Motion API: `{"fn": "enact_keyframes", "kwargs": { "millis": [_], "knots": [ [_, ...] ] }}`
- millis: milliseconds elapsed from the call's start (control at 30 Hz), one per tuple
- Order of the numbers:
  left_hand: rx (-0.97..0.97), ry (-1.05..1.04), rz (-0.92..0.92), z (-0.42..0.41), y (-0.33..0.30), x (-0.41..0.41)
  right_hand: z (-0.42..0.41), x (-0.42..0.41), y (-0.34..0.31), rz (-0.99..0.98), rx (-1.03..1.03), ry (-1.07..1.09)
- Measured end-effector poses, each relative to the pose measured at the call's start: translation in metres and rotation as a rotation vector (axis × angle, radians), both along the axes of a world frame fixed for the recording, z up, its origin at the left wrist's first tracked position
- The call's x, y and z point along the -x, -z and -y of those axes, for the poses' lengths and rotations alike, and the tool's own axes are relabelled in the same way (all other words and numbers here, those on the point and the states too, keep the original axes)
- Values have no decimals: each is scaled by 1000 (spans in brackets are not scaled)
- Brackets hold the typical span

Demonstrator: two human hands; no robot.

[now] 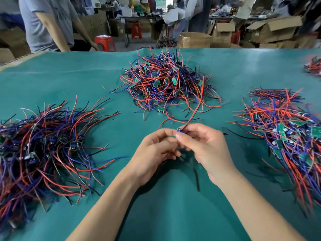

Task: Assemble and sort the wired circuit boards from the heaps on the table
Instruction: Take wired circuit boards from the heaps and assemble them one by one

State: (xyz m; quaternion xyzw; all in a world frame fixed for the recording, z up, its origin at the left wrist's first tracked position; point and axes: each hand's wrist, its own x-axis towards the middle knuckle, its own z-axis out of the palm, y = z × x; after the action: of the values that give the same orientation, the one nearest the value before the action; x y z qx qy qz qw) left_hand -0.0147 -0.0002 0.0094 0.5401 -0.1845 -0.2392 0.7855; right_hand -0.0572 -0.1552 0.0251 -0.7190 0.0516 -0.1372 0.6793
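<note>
Head view: both hands, left hand (pixel 156 150) and right hand (pixel 205 145), pinch one small wired circuit board (pixel 180 131) above the counter (pixel 121 105), fingers curled. Keep its red-black wire (pixel 199 101) clear of the middle heap (pixel 166 79).

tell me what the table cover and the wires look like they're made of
Table cover: looks like soft teal vinyl or leatherette, with a dull sheen and shallow creases; could be coated fabric.
Wires: thin flexible leads in smooth red, blue and black sleeving, probably plastic, since they bend freely in loose curves. The metal inside is too small to see.
</note>
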Motion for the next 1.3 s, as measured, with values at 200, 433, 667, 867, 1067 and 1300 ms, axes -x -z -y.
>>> {"fn": "enact_keyframes", "kwargs": {
  "millis": [200,433,667,867,1067,1300],
  "knots": [
    [-34,-45,3,2,2,1,2,4,1,215,742,152],
    [53,-118,-80,0,2,-2,1,9,-4,144,1008,128],
    [99,-22,-117,-2,2,-4,-2,4,-2,28,516,-35],
    [68,131,-93,0,1,1,8,0,-2,-77,10,-63],
    [3,175,-45,2,2,4,11,-4,0,-108,-107,18],
    [-116,272,33,2,1,8,46,-15,0,17,-47,526]
  ]
}}
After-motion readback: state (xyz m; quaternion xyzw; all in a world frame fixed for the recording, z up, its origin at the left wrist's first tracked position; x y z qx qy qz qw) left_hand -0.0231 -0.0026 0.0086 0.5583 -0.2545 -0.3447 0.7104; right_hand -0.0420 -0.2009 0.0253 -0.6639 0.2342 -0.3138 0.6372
